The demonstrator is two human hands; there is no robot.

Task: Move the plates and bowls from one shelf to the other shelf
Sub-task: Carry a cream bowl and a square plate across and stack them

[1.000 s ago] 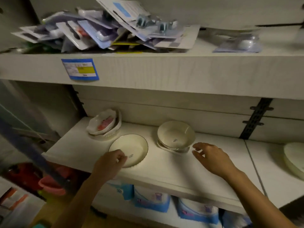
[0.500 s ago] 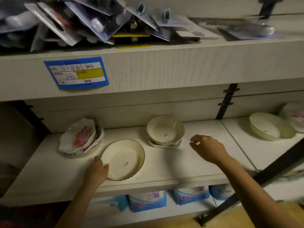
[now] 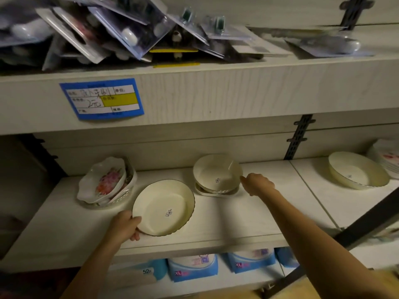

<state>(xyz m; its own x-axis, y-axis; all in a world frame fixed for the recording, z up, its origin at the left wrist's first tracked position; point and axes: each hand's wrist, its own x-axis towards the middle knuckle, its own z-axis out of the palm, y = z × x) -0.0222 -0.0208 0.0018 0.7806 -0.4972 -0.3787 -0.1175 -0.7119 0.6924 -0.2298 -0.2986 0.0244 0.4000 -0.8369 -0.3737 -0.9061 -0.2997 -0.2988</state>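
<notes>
A cream plate with a dark rim [image 3: 164,207] lies on the white middle shelf [image 3: 248,214]. My left hand [image 3: 126,225] grips its near-left rim, thumb over the edge. Behind it a cream bowl [image 3: 217,172] sits on a small stack of plates. My right hand [image 3: 258,183] reaches its right rim, fingers curled at the edge; whether they hold it is unclear. A stack of flowered scalloped bowls [image 3: 105,183] leans at the shelf's left. On the neighbouring shelf to the right rests another cream plate [image 3: 357,172].
The upper shelf carries a heap of blister packs [image 3: 129,33] and a blue price label [image 3: 102,98] on its front edge. Blue-and-white packets [image 3: 192,267] stand on the shelf below. A dark slotted upright [image 3: 299,137] divides the two shelves.
My left hand has closed on the dark-rimmed plate's rim. My right hand moved from the bare shelf up to the bowl's right edge. The view shifted right, showing the neighbouring shelf.
</notes>
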